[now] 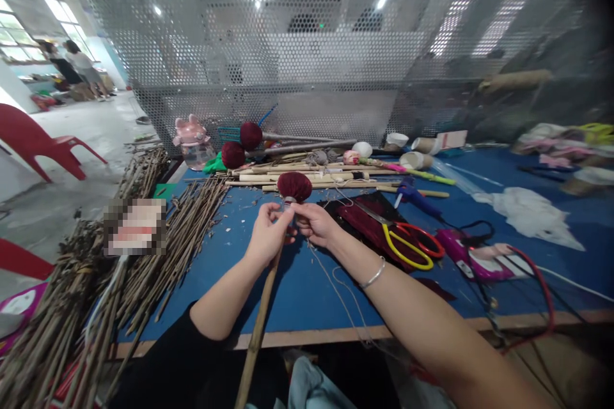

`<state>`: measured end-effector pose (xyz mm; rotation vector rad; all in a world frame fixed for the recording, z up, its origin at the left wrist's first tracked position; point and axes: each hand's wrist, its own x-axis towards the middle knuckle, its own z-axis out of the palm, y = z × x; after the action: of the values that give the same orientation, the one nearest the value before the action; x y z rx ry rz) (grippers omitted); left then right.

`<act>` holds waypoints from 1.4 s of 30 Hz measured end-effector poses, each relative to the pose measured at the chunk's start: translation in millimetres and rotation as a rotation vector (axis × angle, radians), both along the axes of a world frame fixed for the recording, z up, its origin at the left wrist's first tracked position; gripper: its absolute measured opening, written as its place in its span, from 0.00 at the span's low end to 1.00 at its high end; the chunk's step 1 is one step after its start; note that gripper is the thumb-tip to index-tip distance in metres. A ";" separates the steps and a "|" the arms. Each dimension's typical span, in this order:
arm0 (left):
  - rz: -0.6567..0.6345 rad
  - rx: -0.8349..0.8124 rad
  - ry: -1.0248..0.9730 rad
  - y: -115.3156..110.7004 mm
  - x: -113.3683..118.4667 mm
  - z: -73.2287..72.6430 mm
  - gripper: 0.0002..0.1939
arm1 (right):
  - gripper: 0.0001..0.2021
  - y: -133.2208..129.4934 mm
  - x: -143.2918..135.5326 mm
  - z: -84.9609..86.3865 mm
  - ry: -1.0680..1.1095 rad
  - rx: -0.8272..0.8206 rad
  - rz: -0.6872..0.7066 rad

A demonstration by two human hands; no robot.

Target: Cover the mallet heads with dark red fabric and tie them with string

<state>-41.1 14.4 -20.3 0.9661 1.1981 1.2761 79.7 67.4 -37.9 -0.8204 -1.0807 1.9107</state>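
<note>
In the head view a padded mallet with a dark red cloth head stands tilted in front of me, its wooden stick running down past the table edge. My left hand is closed around the stick just below the head. Thumb and fingers of my right hand pinch together at the bound neck, on a thin string that trails down over the table edge. Pale wraps of binding show under the red head. Fingers partly hide the neck.
Scissors lie on dark red cloth at right, near a blue glue gun and a purple-and-white device with cables. Two more red mallet heads, sticks and cups line the back. Bundled twigs cover the left side; a perforated screen stands behind.
</note>
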 end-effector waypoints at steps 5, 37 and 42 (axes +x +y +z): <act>0.166 0.223 0.346 2.8 -3.8 -6.9 0.16 | 0.18 -3.1 -4.2 3.7 -0.141 0.110 -0.028; 0.055 0.074 0.352 2.3 -3.9 -9.2 0.19 | 0.16 -0.3 -5.6 -5.4 -0.060 0.036 -0.046; 0.067 0.215 0.522 2.5 -8.3 -7.8 0.14 | 0.15 0.8 2.8 -4.5 -0.143 0.143 0.006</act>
<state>-49.5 16.9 -28.1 1.4897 1.5169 1.2618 82.5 68.3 -42.4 -0.8837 -1.2913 1.7781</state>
